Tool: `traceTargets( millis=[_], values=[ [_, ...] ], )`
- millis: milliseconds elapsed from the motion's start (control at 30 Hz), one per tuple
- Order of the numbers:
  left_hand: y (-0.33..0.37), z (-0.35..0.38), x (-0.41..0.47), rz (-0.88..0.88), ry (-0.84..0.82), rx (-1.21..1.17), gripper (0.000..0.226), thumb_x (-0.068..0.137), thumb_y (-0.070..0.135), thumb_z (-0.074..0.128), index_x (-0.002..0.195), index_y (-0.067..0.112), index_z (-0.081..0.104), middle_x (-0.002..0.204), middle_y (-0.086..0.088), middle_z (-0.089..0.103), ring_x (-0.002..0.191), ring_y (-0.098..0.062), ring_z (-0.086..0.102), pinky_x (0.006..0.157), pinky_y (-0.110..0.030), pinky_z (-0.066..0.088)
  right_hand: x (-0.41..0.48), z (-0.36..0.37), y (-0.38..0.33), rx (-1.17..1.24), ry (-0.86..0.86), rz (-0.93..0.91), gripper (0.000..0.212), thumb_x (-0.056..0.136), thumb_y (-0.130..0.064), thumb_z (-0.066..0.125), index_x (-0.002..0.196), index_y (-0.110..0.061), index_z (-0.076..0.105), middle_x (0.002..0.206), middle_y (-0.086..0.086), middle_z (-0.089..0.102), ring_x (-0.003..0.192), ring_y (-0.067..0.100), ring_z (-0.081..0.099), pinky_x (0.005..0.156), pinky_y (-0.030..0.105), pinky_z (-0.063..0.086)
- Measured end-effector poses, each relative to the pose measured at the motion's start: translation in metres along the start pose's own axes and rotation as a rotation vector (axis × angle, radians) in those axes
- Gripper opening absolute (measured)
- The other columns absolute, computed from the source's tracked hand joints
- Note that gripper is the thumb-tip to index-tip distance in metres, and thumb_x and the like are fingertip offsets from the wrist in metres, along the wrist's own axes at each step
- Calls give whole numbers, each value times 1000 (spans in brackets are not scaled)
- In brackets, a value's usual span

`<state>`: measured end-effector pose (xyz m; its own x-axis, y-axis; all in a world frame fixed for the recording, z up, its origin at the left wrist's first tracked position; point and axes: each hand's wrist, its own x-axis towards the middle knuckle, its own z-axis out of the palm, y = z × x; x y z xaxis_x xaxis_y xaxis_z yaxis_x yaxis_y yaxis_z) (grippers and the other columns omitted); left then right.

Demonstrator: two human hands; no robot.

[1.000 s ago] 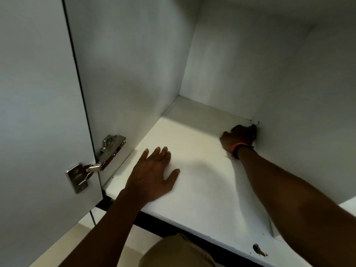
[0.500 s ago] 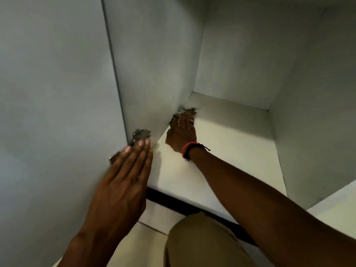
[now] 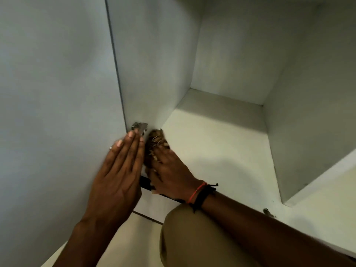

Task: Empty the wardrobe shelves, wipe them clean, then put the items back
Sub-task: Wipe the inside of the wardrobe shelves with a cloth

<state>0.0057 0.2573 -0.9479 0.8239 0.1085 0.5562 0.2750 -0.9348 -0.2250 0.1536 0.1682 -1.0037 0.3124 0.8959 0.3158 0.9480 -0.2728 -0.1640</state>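
Observation:
The white wardrobe shelf [image 3: 221,151] has nothing on it. My right hand [image 3: 171,172], with a red and a black band at the wrist, holds a brown patterned cloth [image 3: 157,140] bunched under its fingers. It presses the cloth onto the shelf's front left corner, against the left side wall [image 3: 154,64]. My left hand [image 3: 117,170] lies flat with straight fingers on the inner face of the open door [image 3: 57,93]. Its fingertips reach the metal hinge [image 3: 140,127].
The right side wall [image 3: 308,112] and the back wall close in the compartment. A small metal fitting [image 3: 268,212] sits at the shelf's front edge on the right. My knee in khaki trousers [image 3: 192,237] is just below the shelf front.
My right hand swept the cloth from the back right corner across to the front left corner. My left hand left the shelf and went flat against the door by the hinge.

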Motion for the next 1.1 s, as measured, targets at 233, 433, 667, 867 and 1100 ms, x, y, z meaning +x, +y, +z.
traceTargets(
  millis=[233,433,667,867,1100],
  values=[
    [20,10,10,39,-20,-104,68,79,7,39,144,-11,32,155,-29,22,147,-37,18,121,-46,10,-124,-59,92,-193,161,344,53,86,-13,37,132,8,53,143,30,43,140,44,33,117,57,22],
    [42,48,15,144,-150,-185,69,73,14,38,137,-11,45,146,-29,39,141,-37,32,115,-42,10,-143,-61,91,-273,134,542,55,93,-26,33,133,7,53,137,34,47,128,53,43,109,64,31],
    [39,72,39,74,-222,-290,62,94,37,33,131,-8,54,137,-29,50,132,-41,45,115,-34,4,-127,-63,128,-308,257,692,54,92,-30,35,134,-4,56,141,25,48,134,45,41,113,53,31],
    [52,103,76,-40,-292,-449,98,78,66,0,151,6,28,160,-17,16,150,-28,4,118,-34,-8,9,-45,167,-255,18,1016,70,98,-43,28,151,2,19,157,33,9,145,51,0,117,61,-7],
    [58,120,84,-146,-194,-437,83,89,60,21,141,1,45,155,-20,30,147,-34,19,119,-37,4,57,-58,218,-186,-140,244,50,99,-32,42,144,-9,45,153,16,37,144,32,31,120,45,21]
  ],
)
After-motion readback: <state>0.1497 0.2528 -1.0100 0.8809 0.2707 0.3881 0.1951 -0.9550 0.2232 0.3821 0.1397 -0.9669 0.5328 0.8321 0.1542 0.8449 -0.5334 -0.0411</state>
